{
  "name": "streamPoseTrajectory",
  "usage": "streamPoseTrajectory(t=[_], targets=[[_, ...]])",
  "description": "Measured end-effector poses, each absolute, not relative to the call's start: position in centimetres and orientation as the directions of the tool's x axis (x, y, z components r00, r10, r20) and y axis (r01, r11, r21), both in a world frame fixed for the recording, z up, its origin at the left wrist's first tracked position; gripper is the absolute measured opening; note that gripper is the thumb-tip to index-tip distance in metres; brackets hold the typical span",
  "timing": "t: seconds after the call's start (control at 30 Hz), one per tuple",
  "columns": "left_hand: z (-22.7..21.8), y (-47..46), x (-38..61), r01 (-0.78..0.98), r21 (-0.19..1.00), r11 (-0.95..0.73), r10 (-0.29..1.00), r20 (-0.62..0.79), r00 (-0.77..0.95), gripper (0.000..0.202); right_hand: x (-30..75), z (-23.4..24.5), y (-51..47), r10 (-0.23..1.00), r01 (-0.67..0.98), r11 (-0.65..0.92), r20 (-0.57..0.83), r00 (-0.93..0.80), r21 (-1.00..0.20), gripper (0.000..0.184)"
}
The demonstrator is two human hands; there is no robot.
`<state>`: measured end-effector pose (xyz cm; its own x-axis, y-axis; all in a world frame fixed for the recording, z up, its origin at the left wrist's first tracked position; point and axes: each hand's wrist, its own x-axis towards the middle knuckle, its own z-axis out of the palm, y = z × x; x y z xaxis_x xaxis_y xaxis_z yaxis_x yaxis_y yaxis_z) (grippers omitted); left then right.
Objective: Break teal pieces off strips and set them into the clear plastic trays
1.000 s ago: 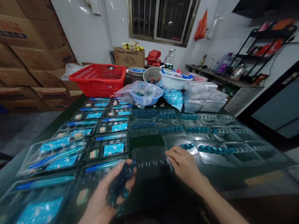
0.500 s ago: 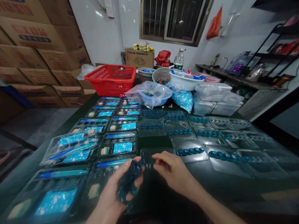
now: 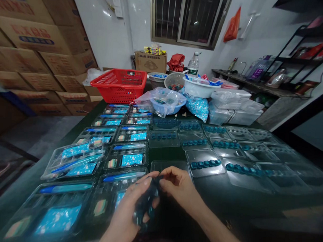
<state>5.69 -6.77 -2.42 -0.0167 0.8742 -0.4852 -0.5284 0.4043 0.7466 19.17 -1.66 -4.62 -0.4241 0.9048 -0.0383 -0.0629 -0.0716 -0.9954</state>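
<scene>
- Head view: a person's left hand [image 3: 125, 215] and right hand [image 3: 178, 186] meet over a dark green table [image 3: 235, 202], in a workroom lined with stacked cardboard boxes [image 3: 33, 51].
- The left hand is clenched around a loose dark blue bunch of beaded strips [image 3: 144, 209], which hangs from the palm just above the table.
- The right hand, until moments ago held apart from the bunch, has now closed in. Its thumb and fingers pinch the top of the bunch, though the exact hold is partly hidden.
- The bunch sits between both hands, just short of a clear plastic tray [image 3: 170, 166], whose near edge lies right beyond the fingers.
- To the right, clear trays hold rows of teal beads [image 3: 205, 164], laid out in lines across the table.
- To the left, ranks of packed trays [image 3: 126, 157] show blue cards and long blue strips, close beside the left hand.
- At the far end stand a red basket [image 3: 118, 85], a blue bowl under a plastic bag [image 3: 161, 102], a white bowl [image 3: 202, 87], a bag of blue pieces [image 3: 198, 106] and clear plastic boxes [image 3: 231, 111].
- Behind them, a water bottle [image 3: 194, 63] stands beneath a barred window [image 3: 187, 18].
</scene>
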Motion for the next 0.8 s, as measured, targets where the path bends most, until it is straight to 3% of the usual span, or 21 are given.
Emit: streamPoseTrajectory(t=[0.33, 0.8], targets=[[-3.2, -6.2, 5.6, -0.612, 0.686, 0.393, 0.86, -0.509, -0.019, 0.027, 18.6, -4.4, -1.7, 0.896, -0.16, -0.097, -0.016, -0.443, -0.982, 0.013], [-4.0, -5.8, 6.3, -0.566, 0.696, 0.442, 0.846, -0.533, 0.005, 0.027, 18.0, -4.8, -1.4, 0.911, 0.009, -0.073, -0.071, -0.406, -0.997, 0.006]])
